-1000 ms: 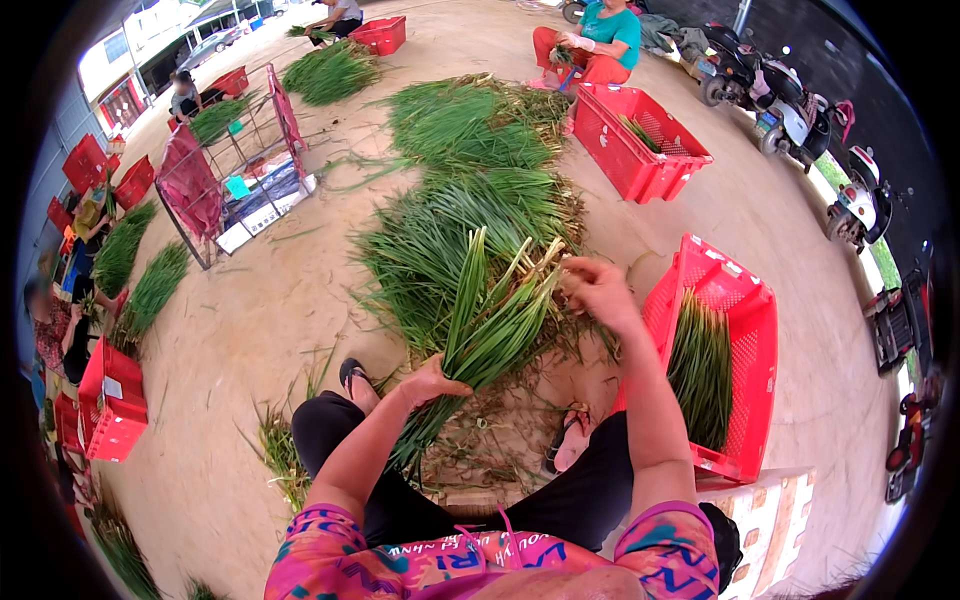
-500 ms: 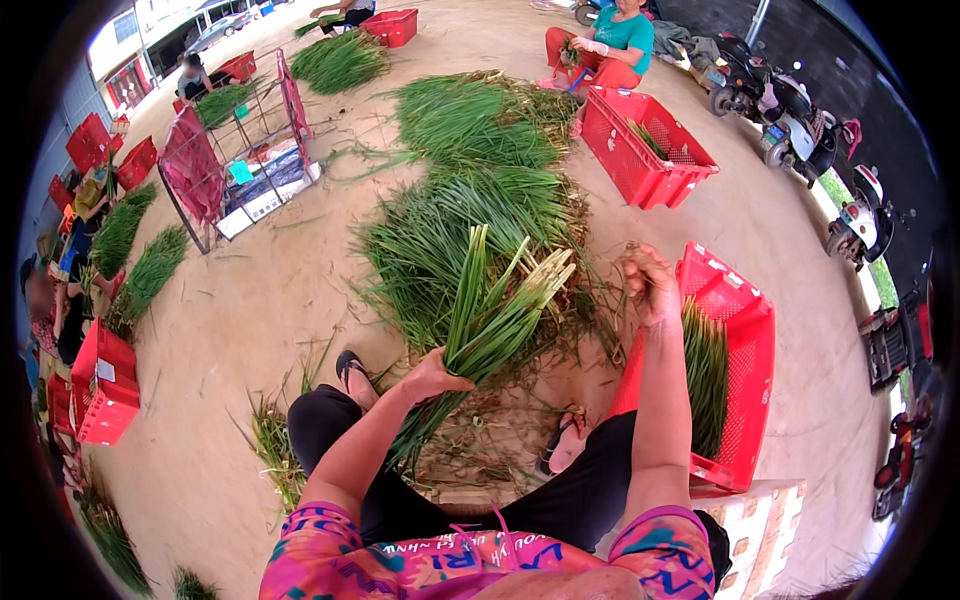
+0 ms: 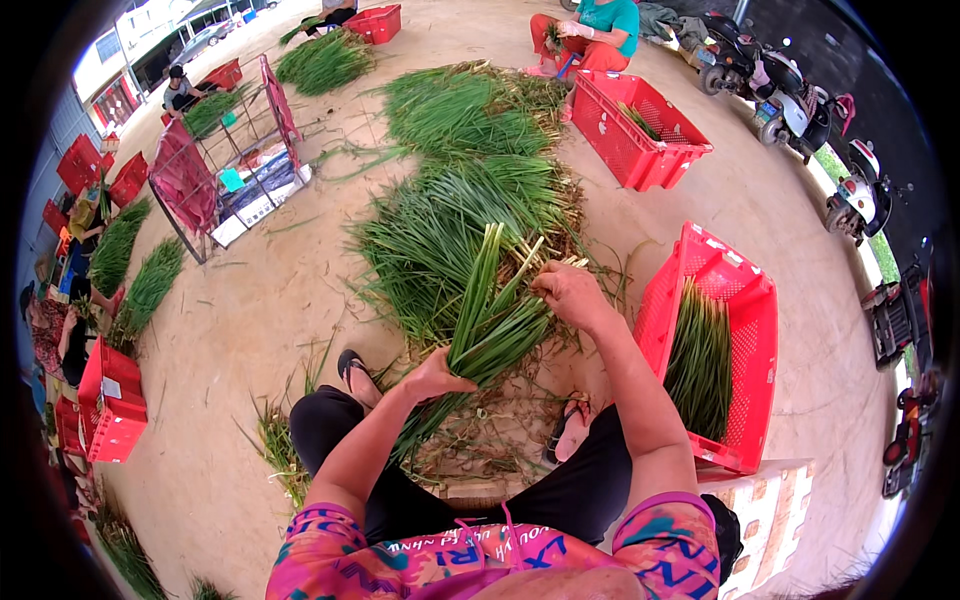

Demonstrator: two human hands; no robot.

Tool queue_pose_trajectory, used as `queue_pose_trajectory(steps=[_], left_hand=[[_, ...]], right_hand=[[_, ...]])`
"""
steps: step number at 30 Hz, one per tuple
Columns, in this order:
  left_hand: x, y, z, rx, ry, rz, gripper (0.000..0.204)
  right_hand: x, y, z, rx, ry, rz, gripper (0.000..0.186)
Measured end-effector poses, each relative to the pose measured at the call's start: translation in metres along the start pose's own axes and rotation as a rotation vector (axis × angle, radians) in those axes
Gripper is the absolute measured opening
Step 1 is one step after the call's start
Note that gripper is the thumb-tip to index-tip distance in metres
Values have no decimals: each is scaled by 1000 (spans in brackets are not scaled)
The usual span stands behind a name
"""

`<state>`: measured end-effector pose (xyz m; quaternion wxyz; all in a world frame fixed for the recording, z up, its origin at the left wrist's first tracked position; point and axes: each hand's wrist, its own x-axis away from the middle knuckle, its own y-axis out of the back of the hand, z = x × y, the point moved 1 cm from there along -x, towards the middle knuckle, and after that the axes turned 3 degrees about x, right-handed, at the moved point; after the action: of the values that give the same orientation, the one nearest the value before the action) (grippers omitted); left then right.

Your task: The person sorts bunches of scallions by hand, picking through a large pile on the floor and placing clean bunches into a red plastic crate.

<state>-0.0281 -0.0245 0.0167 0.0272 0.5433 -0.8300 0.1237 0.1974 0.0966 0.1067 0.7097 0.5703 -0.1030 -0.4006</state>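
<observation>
My left hand [image 3: 434, 375] is closed round a bundle of long green leafy stalks [image 3: 486, 335], with the pale stem ends pointing up and away from me. At those pale ends, my right hand [image 3: 562, 290] has its fingertips pinched on one or more stems; exactly what is between them is too small to make out. Beneath and beyond the bundle lies a big heap of similar stalks [image 3: 440, 215] on the ground, with dry trimmings around my feet. Beside my right arm stands a red plastic crate [image 3: 752, 340], partly filled with lined-up stalks [image 3: 698, 365].
Another red crate [image 3: 635, 135] stands ahead-right, near a seated person [image 3: 610, 40] in teal. A metal-framed cart [image 3: 192, 190] stands ahead-left. Other workers [image 3: 50, 325] sit among piles and red crates [image 3: 112, 400] on the left. Parked scooters [image 3: 848, 200] line the right side.
My right hand went up and out to the right, away from the bundle, then came back left onto the pale ends. My left hand keeps its hold, nearly still.
</observation>
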Motion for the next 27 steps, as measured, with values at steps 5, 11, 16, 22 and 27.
queue_pose_trajectory(steps=[5, 11, 16, 22, 27], left_hand=[[-1, -2, 2, 13, -4, 0, 59], [2, -3, -10, 55, -6, -31, 56], [0, 3, -4, 45, -5, -45, 58], [4, -7, -20, 88, -11, -120, 52], [4, -12, -28, 132, 43, -105, 59]], right_hand=[[0, 1, -8, -359, -230, -69, 10], [7, 60, -30, -1478, -309, -281, 10], [34, 87, -66, -2118, -18, -758, 14], [11, 47, 8, -628, -559, -19, 34], [6, -14, 13, -77, -229, -150, 26]])
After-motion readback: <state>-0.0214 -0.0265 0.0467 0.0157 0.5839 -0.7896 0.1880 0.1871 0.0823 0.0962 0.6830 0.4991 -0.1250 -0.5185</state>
